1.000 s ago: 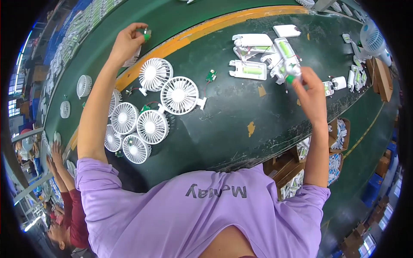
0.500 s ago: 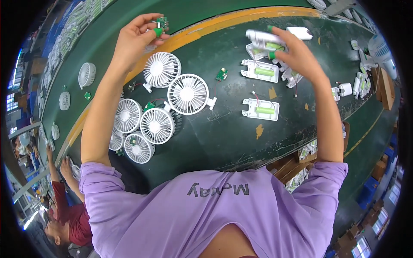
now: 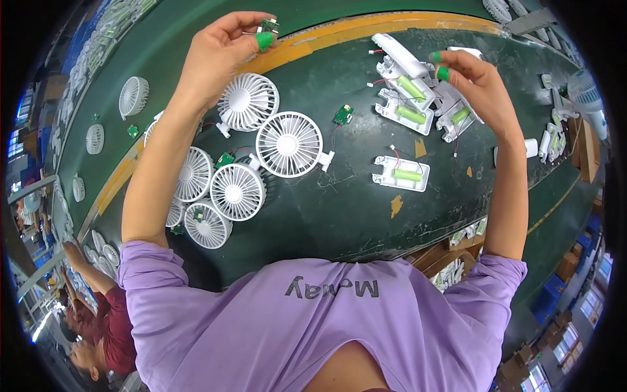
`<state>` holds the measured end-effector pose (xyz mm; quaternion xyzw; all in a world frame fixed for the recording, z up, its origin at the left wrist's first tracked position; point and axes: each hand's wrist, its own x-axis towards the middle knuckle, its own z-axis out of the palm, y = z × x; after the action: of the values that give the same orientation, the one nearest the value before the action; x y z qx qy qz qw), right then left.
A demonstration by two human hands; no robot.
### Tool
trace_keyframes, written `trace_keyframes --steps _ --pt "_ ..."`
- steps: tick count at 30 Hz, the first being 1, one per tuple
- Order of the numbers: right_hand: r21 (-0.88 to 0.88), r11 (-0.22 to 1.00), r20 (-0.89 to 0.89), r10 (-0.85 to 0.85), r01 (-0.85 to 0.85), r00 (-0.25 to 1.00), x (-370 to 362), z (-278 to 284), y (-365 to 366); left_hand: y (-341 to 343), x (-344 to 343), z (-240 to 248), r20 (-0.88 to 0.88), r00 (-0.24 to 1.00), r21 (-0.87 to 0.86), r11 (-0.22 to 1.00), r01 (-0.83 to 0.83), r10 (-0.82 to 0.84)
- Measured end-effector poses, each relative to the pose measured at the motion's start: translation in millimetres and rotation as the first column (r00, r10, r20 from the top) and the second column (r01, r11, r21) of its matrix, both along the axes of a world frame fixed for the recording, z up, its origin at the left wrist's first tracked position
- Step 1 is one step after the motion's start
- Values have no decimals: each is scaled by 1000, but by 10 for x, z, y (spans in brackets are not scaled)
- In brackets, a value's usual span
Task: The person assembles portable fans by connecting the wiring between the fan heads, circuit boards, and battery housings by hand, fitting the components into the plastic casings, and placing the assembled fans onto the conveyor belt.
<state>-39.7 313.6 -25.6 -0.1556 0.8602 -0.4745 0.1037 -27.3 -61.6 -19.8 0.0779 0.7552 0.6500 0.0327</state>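
Note:
Between the thumb and fingers of my left hand [image 3: 225,55] is a small green circuit board [image 3: 269,26], held above the yellow strip. My right hand [image 3: 480,81] has its thumb and forefinger apart, with green covers on the tips and nothing visible between them. Close to those fingertips, a white handle shell [image 3: 400,55] leans on a pile of opened shells with green battery cells. Nearer me lies a single handle shell [image 3: 401,174] with its cell and wires. Several white fan heads [image 3: 288,145] cluster left of centre, and another circuit board [image 3: 343,115] is wired to one.
A yellow strip [image 3: 339,31] separates the dark green bench [image 3: 313,215] from a belt carrying fan heads [image 3: 134,98]. At the right are more shells, a cardboard box [image 3: 583,147] and a pale blue fan [image 3: 584,91]. People in red sleeves [image 3: 119,326] work at the lower left.
The blurred white handle shell by my right hand now leans on the pile, and that hand has shifted right. Nearby shells have moved together. My left hand still holds the circuit board, slightly farther right.

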Motion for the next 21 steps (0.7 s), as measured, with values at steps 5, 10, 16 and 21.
trace_keyframes --steps 5,10,16,21 --pt "35 999 -196 26 -20 980 51 -86 -281 -23 20 -20 99 994 65 997 30 -36" --pt "359 922 -547 334 -145 767 -134 -121 -676 66 72 -10 83 996 62 998 13 -18" --pt "620 753 -312 493 -219 812 -324 -135 -863 100 140 67 114 994 -21 1000 10 -8" --pt "650 708 -265 551 -275 791 -410 -93 -709 76 158 13 -72 994 -226 972 66 -84"
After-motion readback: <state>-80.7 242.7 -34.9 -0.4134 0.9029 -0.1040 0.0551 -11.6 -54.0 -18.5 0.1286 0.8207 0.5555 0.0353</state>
